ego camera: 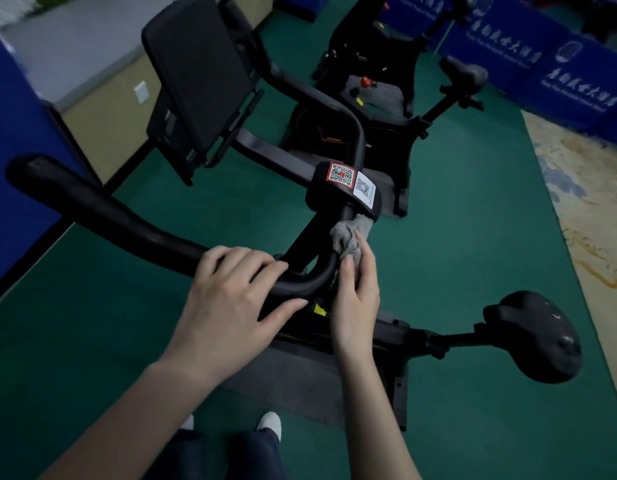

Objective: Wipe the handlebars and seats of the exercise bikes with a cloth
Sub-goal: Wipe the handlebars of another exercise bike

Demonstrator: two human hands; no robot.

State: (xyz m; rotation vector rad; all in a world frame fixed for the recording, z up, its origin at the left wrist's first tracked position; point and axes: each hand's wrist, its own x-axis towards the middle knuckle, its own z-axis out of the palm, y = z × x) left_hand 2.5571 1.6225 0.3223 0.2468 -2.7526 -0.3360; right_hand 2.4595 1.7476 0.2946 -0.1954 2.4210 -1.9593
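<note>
A black exercise bike stands right in front of me. Its curved handlebar (103,211) runs from the upper left down to the centre. My left hand (231,299) rests on top of the bar's bend, fingers spread over it. My right hand (355,299) presses a crumpled grey cloth (350,235) against the bar's central stem, just below the block with two QR stickers (350,180). The bike's black seat (535,336) sticks out at the lower right, untouched. A black screen panel (199,71) stands above the handlebar.
A second black exercise bike (386,98) with its own seat (464,72) stands behind, on the green floor. Blue panels with white writing (577,81) line the back right. A patterned carpet (584,209) lies at the right. A blue partition (13,188) is at the left. My shoes (269,422) show below.
</note>
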